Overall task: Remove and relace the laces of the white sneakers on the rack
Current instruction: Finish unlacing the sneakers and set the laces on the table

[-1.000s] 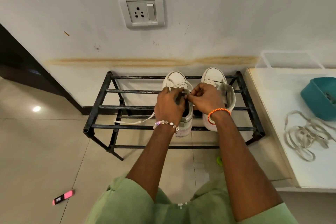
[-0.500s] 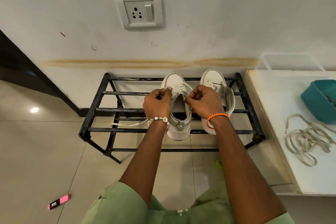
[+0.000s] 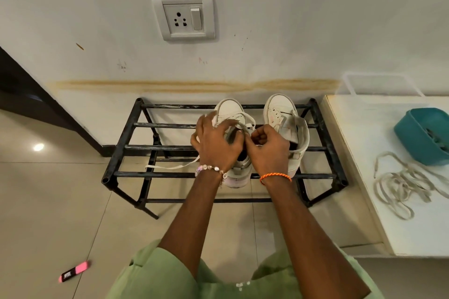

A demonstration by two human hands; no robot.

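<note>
Two hands work over the left sneaker on the black rack, both forearms reaching straight out from the green-clad lap. The left hand lies knuckles-up across the shoe's opening, fingers curled down and blurred; it seems to hold the lace, though the grip itself is hidden. A loose end of that lace trails left from under this hand, lying over the rack's bars. The right hand is curled tight — thumb and fingertips pinching a bit of lace at the shoe's right edge. The right sneaker stands just beside, its tongue flopped open and unlaced. The rack's left half is bare bars. Right of the rack, a white bench holds a loose lace pile and a teal bowl. A pink marker lies on the floor, well left of the rack.
</note>
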